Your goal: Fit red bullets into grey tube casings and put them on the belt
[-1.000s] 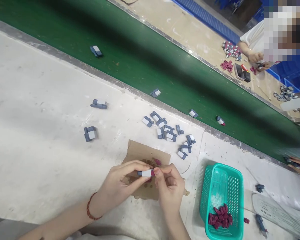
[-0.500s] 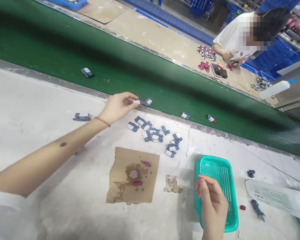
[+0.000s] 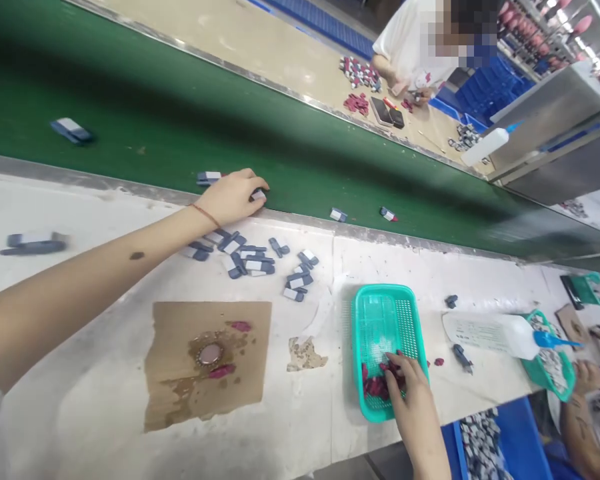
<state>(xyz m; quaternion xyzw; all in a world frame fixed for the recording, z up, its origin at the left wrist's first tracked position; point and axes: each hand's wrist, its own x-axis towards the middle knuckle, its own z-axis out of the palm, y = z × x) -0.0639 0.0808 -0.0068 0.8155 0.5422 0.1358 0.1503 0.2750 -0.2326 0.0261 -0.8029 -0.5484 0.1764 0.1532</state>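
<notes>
My left hand (image 3: 237,197) is at the near edge of the green conveyor belt (image 3: 170,127), its fingers closed around a blue-grey and white plastic part (image 3: 258,195). Just left of that hand, a similar part (image 3: 209,178) lies on the belt, partly behind the fingers. My right hand (image 3: 413,397) reaches into a teal mesh basket (image 3: 361,313). Its thumb and forefinger are apart over small dark red pieces (image 3: 375,387); the other fingertips are partly hidden. Several blue-grey and white parts (image 3: 253,260) lie in a loose group on the table below the left wrist.
Wet cardboard (image 3: 175,333) bears a round disc (image 3: 210,354) and two red pieces. A squeeze bottle (image 3: 505,333) lies right of the basket. A blue bin (image 3: 523,433) of parts is lower right. One co-worker (image 3: 410,40) sits across the belt; another's arm (image 3: 583,420) shows at right.
My left hand has let go of one part on the belt and closed on the one beside it. My right hand has lowered into the basket. The view has swung right.
</notes>
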